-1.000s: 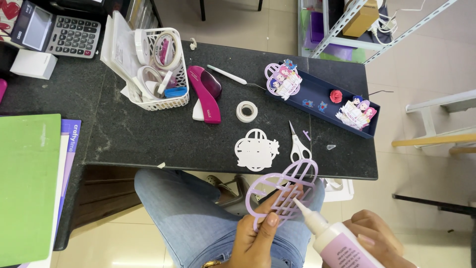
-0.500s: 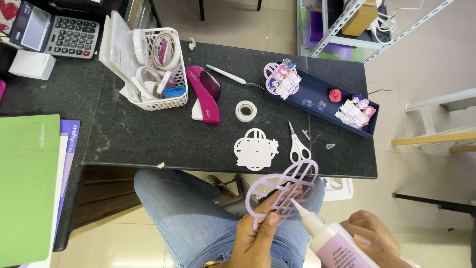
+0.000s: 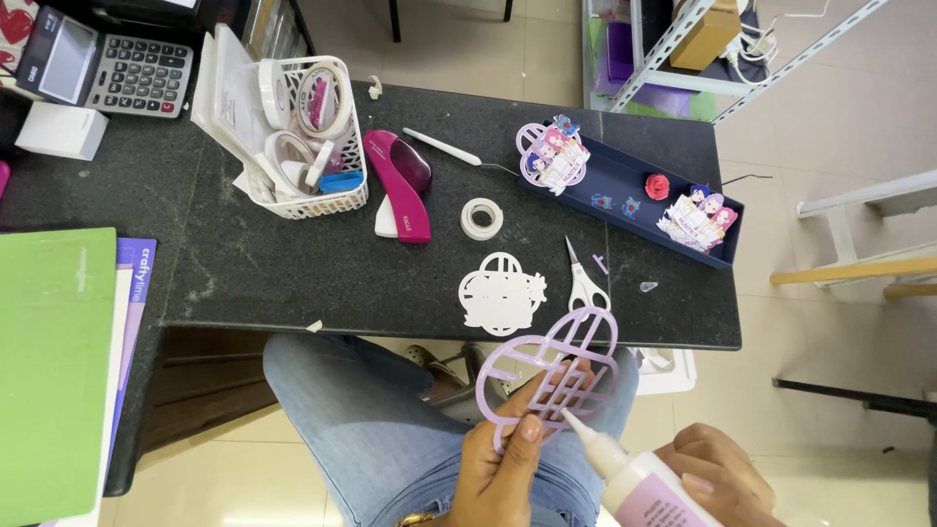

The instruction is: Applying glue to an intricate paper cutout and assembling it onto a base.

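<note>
The left hand (image 3: 503, 468) comes up from the bottom edge over the lap, fingers pointing up and thumb laid across the front. The right hand (image 3: 717, 473) sits low at the bottom right, wrapped around a glue bottle (image 3: 639, 483) tilted so its white nozzle points up and left.

The lilac paper cutout (image 3: 551, 376) is a flat, openwork piece with rounded loops at the top and a lattice of thin bars in its middle. It is held in the air above the jeans, just in front of the near edge of the black table (image 3: 293, 263).

The left hand's fingers are closed on the cutout's lower part, thumb in front and fingers behind. The right hand's fingers are closed around the bottle, and the nozzle tip touches the cutout's lattice.

On the table just beyond lie 1 white cutout (image 3: 503, 293) and small scissors (image 3: 584, 283), side by side.
</note>
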